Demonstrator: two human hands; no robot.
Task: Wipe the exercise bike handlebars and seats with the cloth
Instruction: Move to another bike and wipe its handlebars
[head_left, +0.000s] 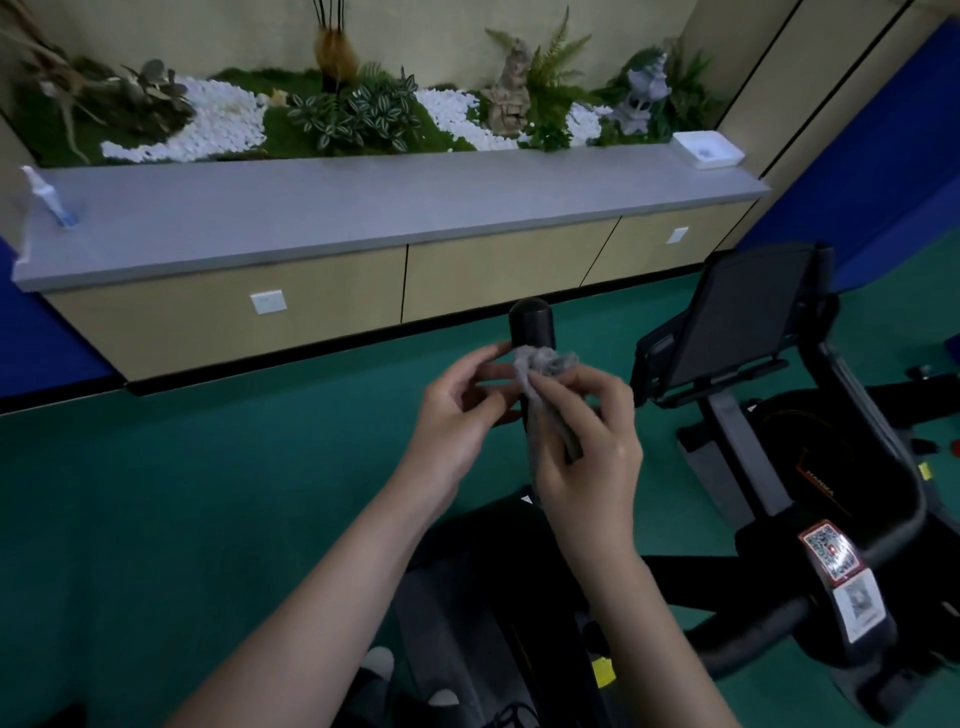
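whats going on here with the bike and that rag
A person holds a grey cloth bunched around an upright black handlebar grip, just below its tip. The right hand pinches the cloth against the bar. The left hand curls in beside it at the cloth's edge, though whether it actually grips anything is unclear. A spray bottle stands on the counter behind.

Plenty here you just can't make out

Most of the handlebar grip is buried behind the left hand, the right hand and the bunched cloth. The exercise bike on the right runs off the frame edges. Its QR stickers are too blurry to read, and the blue speck in the white tray is anyone's guess.
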